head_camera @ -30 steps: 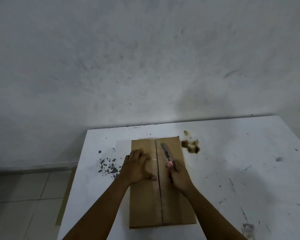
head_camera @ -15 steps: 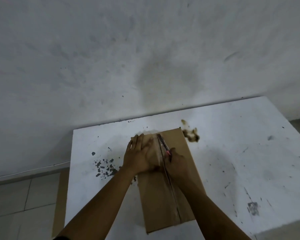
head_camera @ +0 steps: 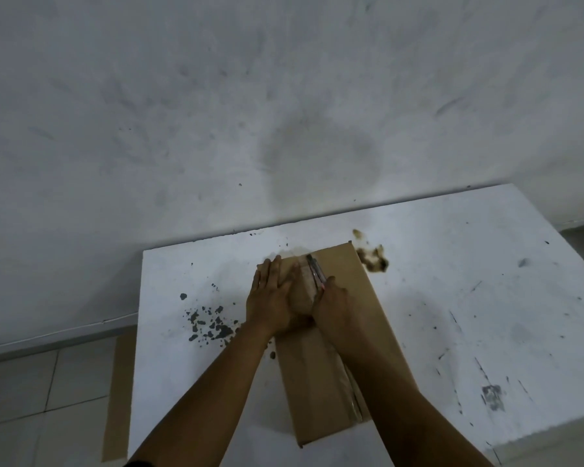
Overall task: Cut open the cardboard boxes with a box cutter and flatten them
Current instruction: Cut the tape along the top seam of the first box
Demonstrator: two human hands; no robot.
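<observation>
1. Much of the brown rectangular cardboard box [head_camera: 361,318] is hidden under the two forearms; the centre seam shows only near the far end and again at the near end, where a strip of clear tape glints.
2. The slim box cutter with a reddish handle [head_camera: 316,273] is only partly in view: its dark front part points toward 11 o'clock along the seam, and the handle is buried in the right hand [head_camera: 334,306], whose fingers are curled round it.
3. Whether the blade has entered the cardboard is hard to make out.
4. The left hand [head_camera: 272,298] lies flat with fingers straight and together, pressing on the left flap at 9 o'clock from the cutter, its heel meeting the right hand.
5. The box lies on the white scuffed desk [head_camera: 486,315], tilted so its far end points to about 11 o'clock; its near end reaches the desk's near edge.
6. Dark chipped patches [head_camera: 209,323] mark the desk at 9 o'clock from the hands; a brown stain [head_camera: 373,257] sits just off the box's far right corner at 1 o'clock.
7. A smudged grey-white wall [head_camera: 284,96] rises behind; a flat brown cardboard sheet [head_camera: 118,399] lies on the tiled floor [head_camera: 31,399] at 8 o'clock.
</observation>
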